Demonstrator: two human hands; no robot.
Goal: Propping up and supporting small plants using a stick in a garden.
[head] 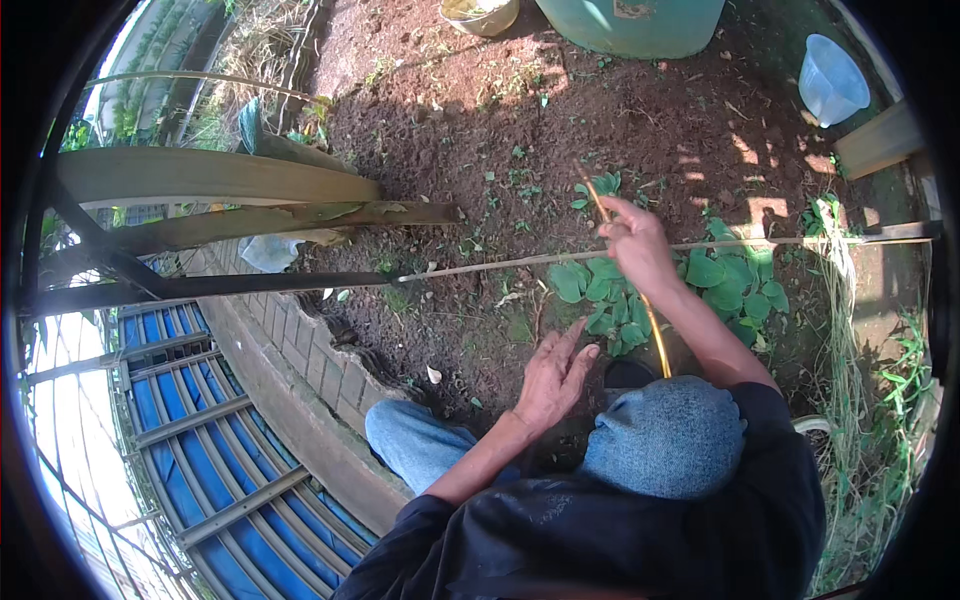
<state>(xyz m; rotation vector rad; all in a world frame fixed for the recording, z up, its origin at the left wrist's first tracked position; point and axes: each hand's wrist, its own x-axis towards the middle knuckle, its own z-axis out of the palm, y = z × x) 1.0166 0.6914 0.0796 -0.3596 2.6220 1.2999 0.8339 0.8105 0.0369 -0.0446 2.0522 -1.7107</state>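
Observation:
My right hand (pixel 637 244) is closed around a thin golden-yellow rod (pixel 657 337). One end of the rod points at the soil beyond my fingers, and the other runs back to my knee. Broad-leaved green plants (pixel 724 281) grow to the right of this hand, and a smaller leafy clump (pixel 600 289) sits just below it. My left hand (pixel 551 382) hovers low over the soil beside that clump, fingers spread, with nothing seen in it. A long thin stick (pixel 495 264) crosses the view and passes behind my right hand.
Wooden beams (pixel 225 176) and a dark bar (pixel 285 283) jut in from the left. A brick edging (pixel 300 337) curves past my left knee. Beyond the bare soil stand a green tub (pixel 634 30), a bowl (pixel 484 16) and a translucent plastic container (pixel 832 82). Stringy dry stems (pixel 840 300) hang at right.

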